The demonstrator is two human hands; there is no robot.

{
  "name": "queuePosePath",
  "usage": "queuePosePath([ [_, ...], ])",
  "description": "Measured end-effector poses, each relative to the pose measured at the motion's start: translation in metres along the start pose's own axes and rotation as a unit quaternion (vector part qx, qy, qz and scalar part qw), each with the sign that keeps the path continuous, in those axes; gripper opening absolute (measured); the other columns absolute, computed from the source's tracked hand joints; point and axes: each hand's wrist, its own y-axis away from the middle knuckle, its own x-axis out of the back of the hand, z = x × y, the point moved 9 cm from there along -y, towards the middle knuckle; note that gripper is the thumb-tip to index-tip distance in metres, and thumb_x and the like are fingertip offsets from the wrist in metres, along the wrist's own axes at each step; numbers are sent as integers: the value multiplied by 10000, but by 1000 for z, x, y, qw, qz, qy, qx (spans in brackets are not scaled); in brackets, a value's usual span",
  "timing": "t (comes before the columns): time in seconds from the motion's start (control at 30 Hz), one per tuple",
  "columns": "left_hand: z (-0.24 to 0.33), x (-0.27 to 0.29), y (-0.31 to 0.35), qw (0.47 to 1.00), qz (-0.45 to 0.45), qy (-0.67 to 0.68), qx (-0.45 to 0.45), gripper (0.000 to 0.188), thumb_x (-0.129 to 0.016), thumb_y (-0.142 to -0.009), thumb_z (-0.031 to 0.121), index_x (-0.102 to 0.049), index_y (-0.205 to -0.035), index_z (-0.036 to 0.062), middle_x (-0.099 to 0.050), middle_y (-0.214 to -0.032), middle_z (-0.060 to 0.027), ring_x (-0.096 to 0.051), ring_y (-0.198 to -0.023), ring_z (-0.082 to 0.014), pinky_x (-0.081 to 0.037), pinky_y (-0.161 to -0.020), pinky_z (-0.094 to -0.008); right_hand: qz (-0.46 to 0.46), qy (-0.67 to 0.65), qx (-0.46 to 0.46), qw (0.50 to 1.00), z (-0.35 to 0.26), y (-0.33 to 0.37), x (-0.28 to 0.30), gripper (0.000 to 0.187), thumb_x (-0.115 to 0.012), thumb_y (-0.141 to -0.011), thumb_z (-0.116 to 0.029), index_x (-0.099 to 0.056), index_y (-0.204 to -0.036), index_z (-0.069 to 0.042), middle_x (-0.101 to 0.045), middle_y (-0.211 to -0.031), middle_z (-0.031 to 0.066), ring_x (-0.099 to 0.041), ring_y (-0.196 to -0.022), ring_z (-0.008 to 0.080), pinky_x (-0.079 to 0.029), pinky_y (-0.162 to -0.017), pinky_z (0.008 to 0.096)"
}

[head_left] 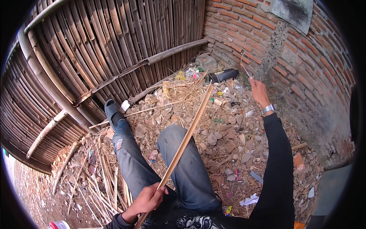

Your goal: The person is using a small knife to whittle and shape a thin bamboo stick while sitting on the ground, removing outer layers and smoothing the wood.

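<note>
A long split bamboo strip [189, 134] slants from my lap up past my raised knee, its far end above the rubble. Near its lower end my left hand [150, 198] is closed around it, thumb along the top. My right hand [259, 92], wearing a metal watch at the wrist, is stretched out far to the right in front of the brick wall. Its fingers are closed on a thin, pale, curved sliver [246, 70] that points up and away; it is too slim to tell its kind. The sliver and the bamboo strip are apart.
Slatted bamboo fence [114, 45] rises at the left and a brick wall [244, 34] at the right. Broken stones, straw and litter cover the ground. A black cylindrical object [223, 75] lies in the far corner. Several bamboo strips [108, 177] lie beside my left leg.
</note>
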Motion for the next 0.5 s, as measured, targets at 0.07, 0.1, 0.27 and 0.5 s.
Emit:
queuePosePath([
  [0.07,15,5,-15,998,33,-41,-33,355,-423,-1147,313,-584,-1082,4,-488,-558,26,-477,-443,-76,-378,-439,-261,-53,-127,30,990,-65,41,0,555,-441,-1104,-459,-614,-916,34,-563,-671,204,-573,-647,382,-437,-666,499],
  [0.1,24,11,-19,992,67,-85,-67,344,-435,-1145,307,-589,-1084,5,-489,-568,29,-476,-457,-72,-372,-441,-262,-79,-167,59,981,-98,63,-3,515,-467,-1100,-449,-600,-942,22,-532,-659,172,-532,-621,350,-422,-645,472],
  [0.27,49,3,-50,996,38,40,-66,452,-374,-1154,393,-599,-1110,3,-421,-598,49,-386,-466,-66,-328,-447,-253,-217,-237,170,931,-210,177,-12,428,-592,-1053,-442,-603,-945,-28,-609,-654,161,-625,-597,400,-446,-561,477],
  [0.5,37,-5,-80,995,58,46,-67,430,-355,-1161,343,-614,-1105,5,-476,-634,11,-466,-543,-90,-389,-533,-287,-279,-150,252,914,-260,268,-44,432,-616,-1029,-464,-633,-866,-64,-631,-589,179,-656,-566,426,-510,-516,517],
])
